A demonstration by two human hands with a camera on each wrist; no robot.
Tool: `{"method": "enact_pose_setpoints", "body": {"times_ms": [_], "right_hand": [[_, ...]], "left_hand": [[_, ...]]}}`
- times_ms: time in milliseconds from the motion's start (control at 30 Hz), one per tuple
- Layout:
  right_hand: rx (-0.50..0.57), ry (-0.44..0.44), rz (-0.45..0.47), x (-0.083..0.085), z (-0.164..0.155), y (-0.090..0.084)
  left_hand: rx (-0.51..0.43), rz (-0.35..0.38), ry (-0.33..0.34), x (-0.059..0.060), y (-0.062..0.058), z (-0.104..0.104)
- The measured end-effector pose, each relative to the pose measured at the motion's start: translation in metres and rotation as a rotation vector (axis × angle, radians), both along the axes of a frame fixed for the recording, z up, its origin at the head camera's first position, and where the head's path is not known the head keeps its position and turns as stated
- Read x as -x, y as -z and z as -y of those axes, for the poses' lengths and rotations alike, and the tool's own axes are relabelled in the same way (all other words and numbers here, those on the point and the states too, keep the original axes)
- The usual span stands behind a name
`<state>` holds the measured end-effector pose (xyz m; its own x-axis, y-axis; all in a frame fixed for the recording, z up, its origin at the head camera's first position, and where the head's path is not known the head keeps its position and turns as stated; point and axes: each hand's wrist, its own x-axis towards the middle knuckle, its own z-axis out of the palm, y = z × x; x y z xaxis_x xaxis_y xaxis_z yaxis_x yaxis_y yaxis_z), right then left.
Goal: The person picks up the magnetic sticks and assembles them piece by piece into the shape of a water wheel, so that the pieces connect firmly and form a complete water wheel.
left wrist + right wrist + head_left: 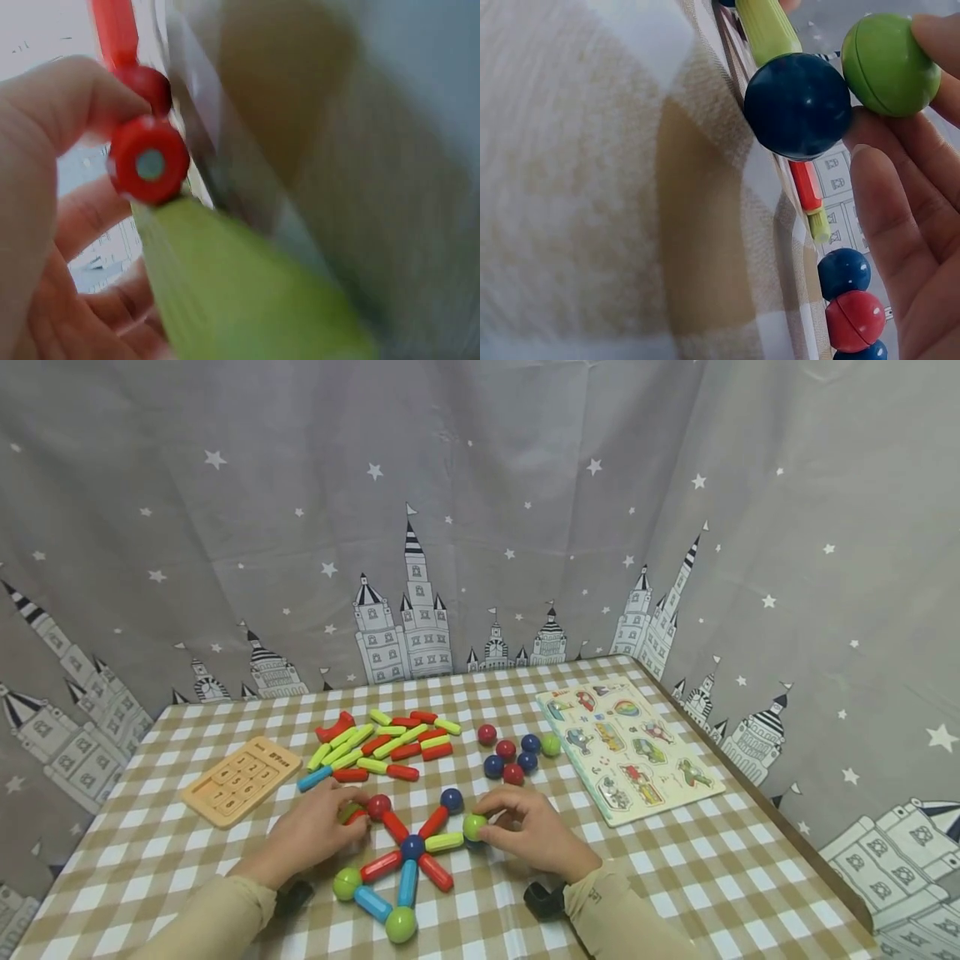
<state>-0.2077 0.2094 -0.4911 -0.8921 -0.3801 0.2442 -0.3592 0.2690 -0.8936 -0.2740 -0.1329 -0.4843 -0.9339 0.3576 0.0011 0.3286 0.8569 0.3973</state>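
Head view: checkered table (pixel 675 868) inside a grey star-and-castle curtain (pixel 480 510). Near the front edge lies a star of magnetic rods, a dark blue hub ball (pixel 412 847) at its centre with spokes running out around the clock: red rod (pixel 395 826) toward 11, red toward 1, yellow-green rod (pixel 444 842) toward 3, red toward 5, blue toward 6, red toward 8.

Right hand (pixel 534 831), fingers curled, pinches a green ball (pixel 474 827) at the outer end of the 3 o'clock spoke; ball touches or sits just beside the rod tip. Right wrist view shows the same green ball (pixel 889 64) held at the fingertips (pixel 936 34), with another dark blue ball (pixel 798 105) just beside it, against the end of a yellow-green rod (pixel 767 30).

Left hand (pixel 318 831) sits at 10 o'clock from the hub, fingers curled round a short red rod (pixel 355 815) and something green; a dark red ball (pixel 378 807) lies just beyond the fingertips. Left wrist view, blurred: thumb (pixel 67 97) pressed against a red rod end (pixel 148 160), a green piece (pixel 225 285) below it.

Loose stock further back: pile of red and yellow-green rods (pixel 386 743) at 12, cluster of red, blue and green balls (pixel 516 752) at 1, wooden number board (pixel 242 779) at 10, picture puzzle board (pixel 628 747) at 2.
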Motion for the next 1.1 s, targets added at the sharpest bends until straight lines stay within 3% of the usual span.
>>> {"method": "enact_pose_setpoints", "body": {"times_ms": [200, 300, 400, 567, 667, 800, 900, 1100], "right_hand": [[-0.032, 0.004, 0.003, -0.001, 0.001, 0.0], [-0.048, -0.006, 0.005, -0.002, 0.001, 0.0], [-0.058, -0.031, -0.012, -0.002, 0.002, 0.0], [-0.091, -0.066, -0.05, -0.004, 0.001, -0.002], [-0.139, -0.088, -0.111, -0.004, 0.001, -0.003], [-0.179, -0.131, -0.194, -0.008, 0.004, -0.002], [-0.174, -0.172, -0.168, -0.012, 0.007, -0.001], [-0.211, -0.236, -0.024, -0.014, 0.011, -0.004]], "left_hand": [[0.057, -0.13, -0.045, 0.012, 0.0, 0.01], [0.076, -0.21, -0.037, 0.01, -0.003, 0.009], [0.034, -0.267, 0.084, -0.004, -0.01, -0.001], [-0.087, -0.165, 0.361, -0.04, -0.02, -0.028], [-0.07, -0.152, 0.479, -0.057, -0.02, -0.044], [-0.004, -0.213, 0.58, -0.063, -0.017, -0.062], [0.036, -0.247, 0.59, -0.063, -0.016, -0.07], [0.085, -0.207, 0.535, -0.061, -0.015, -0.077]]}}
